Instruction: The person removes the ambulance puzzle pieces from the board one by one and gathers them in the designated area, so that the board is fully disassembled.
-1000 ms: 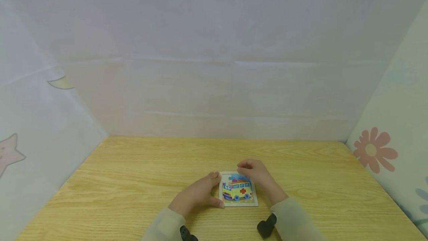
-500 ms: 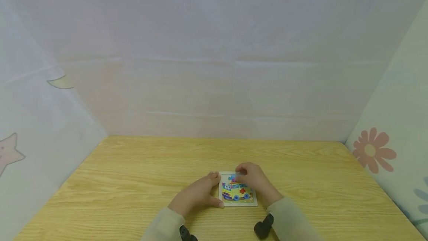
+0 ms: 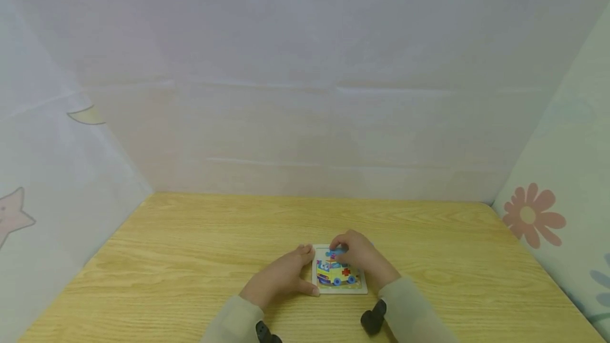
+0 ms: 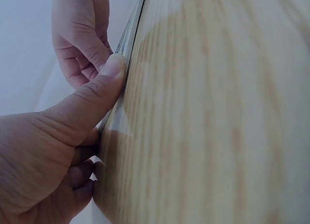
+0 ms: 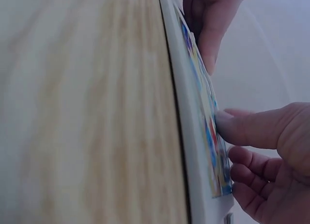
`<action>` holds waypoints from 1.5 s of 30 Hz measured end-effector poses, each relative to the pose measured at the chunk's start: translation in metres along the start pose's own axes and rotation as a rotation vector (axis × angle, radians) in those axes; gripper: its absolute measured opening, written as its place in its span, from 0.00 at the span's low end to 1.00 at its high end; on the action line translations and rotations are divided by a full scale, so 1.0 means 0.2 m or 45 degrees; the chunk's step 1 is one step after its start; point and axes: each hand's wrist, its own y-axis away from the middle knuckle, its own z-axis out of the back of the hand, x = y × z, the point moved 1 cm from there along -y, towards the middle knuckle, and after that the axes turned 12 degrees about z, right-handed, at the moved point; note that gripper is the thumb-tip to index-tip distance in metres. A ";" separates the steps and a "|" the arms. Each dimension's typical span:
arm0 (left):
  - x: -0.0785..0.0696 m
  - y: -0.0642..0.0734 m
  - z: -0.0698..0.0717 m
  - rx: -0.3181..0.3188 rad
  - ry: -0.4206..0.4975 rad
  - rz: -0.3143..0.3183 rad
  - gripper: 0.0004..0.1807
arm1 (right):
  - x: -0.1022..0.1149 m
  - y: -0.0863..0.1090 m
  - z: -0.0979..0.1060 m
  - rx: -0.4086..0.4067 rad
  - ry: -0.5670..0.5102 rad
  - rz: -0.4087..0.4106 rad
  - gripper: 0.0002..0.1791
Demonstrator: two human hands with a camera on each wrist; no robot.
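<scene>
On the table in the head view lies a small square jigsaw puzzle (image 3: 343, 290) with a pale frame and a yellow ambulance picture. My left hand (image 3: 286, 274) grips its left side, thumb at the lower left corner and fingers at the upper left. Over the top half, my right hand (image 3: 359, 254) has curled fingers, thumb and index around a blue puzzle piece (image 3: 330, 254). In the right wrist view the right thumb (image 5: 237, 128) touches the picture surface. Whether the piece is raised cannot be told. The right hand hides the puzzle's upper right part.
The wooden table (image 3: 214, 242) stretches out around the puzzle. A pale cloth wall (image 3: 305, 120) stands behind it, with patterned cloth on both sides. A dark wrist device (image 3: 373, 319) sits at the right sleeve.
The right hand has moved left from the puzzle's upper right corner onto the blue piece at the top middle. The left hand and the puzzle have stayed in place.
</scene>
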 end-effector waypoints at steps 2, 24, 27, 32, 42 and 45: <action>0.00 0.00 0.00 -0.002 -0.002 -0.001 0.51 | 0.00 0.00 0.01 0.020 -0.005 0.005 0.09; -0.01 0.01 0.01 0.002 0.019 -0.028 0.51 | 0.02 0.00 0.03 0.091 -0.026 0.027 0.09; -0.01 0.01 0.01 -0.001 0.014 -0.033 0.51 | 0.01 0.01 0.03 0.078 -0.048 0.011 0.09; -0.01 0.01 0.00 -0.006 0.001 -0.036 0.51 | 0.00 0.01 0.03 0.055 -0.072 0.027 0.10; -0.01 0.00 0.00 -0.020 -0.010 -0.029 0.51 | -0.02 0.00 0.01 0.013 -0.041 0.129 0.11; 0.00 0.00 0.00 -0.025 -0.007 -0.026 0.51 | -0.01 0.00 0.01 -0.002 -0.040 0.130 0.11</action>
